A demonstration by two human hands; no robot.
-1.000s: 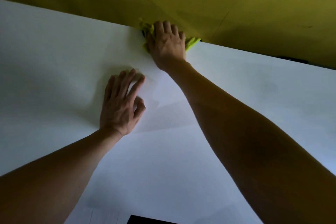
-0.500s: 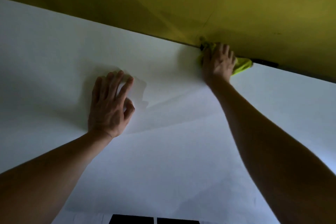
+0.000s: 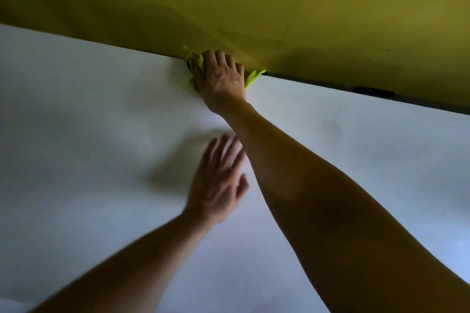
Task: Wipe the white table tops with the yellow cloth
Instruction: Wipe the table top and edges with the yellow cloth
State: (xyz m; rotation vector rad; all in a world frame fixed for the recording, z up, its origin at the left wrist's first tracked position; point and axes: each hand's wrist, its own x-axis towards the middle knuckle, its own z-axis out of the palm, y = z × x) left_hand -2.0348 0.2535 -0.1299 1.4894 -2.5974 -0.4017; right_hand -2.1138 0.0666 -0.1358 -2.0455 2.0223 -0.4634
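On one white table top (image 3: 101,134), one yellow cloth (image 3: 197,61) under right hand (image 3: 221,79) (fingers flat); left hand (image 3: 218,183) spread.

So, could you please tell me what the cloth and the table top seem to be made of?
The yellow cloth looks like soft fabric, possibly microfibre: it bunches and creases under the right hand. The white table top looks like smooth matte laminate, though that's uncertain: flat, seamless, no glare.

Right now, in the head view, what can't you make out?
- Yellow cloth: mostly hidden under the right hand; only its edges show.
- Left hand: motion-blurred, so contact with the white table top is unclear.
- Dark object at the far table edge: too small and dim to identify.
- Table's near edge: cut off by the frame.
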